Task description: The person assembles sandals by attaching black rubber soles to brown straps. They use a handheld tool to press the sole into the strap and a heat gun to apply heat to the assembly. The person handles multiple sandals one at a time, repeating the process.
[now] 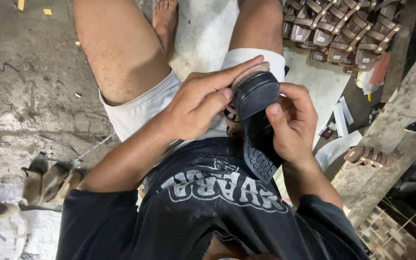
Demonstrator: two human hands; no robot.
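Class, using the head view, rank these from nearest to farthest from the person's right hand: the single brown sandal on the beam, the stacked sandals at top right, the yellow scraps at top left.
From the right hand:
1. Single brown sandal, lower right on the beam.
2. Stacked sandals, upper right.
3. Yellow scraps, far top left floor.

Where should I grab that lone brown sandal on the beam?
Take the sandal across its middle, coming down from above. It lies flat on the sloping beam, straps up, with both long sides free, so fingers can pinch its edges. Both hands are busy with the black-soled shoe.
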